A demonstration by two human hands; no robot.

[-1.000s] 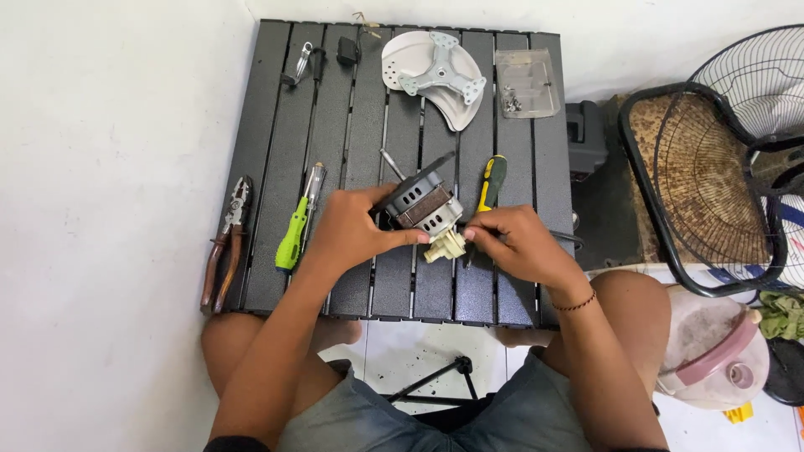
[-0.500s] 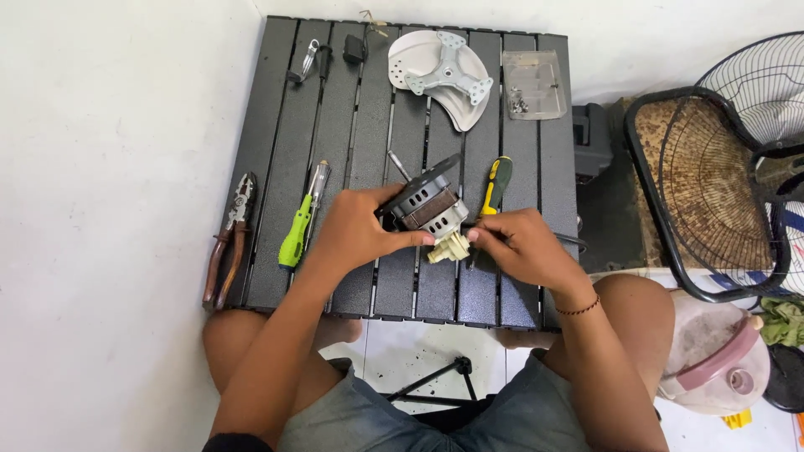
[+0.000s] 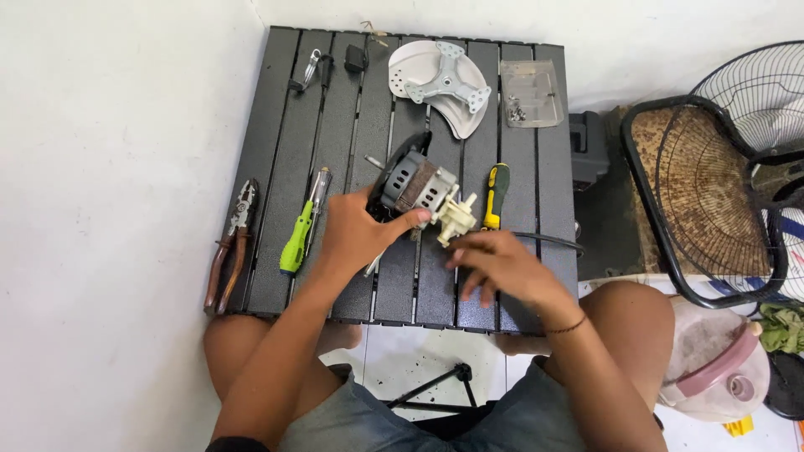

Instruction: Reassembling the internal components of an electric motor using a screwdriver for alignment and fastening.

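While left hand [image 3: 352, 238] grips, motor [image 3: 416, 186] between hands

On my feed the dark slatted desk [image 3: 285, 109] carries pliers [image 3: 230, 244] at its left edge, with a green-handled screwdriver [image 3: 301, 228] just beside them. A yellow-and-black screwdriver [image 3: 495, 194] lies toward the right. Along the far edge I see a white round housing with a grey bracket [image 3: 442, 88] and a clear tray of screws [image 3: 530, 93]. Fan grilles [image 3: 712, 192] stand right of the desk.
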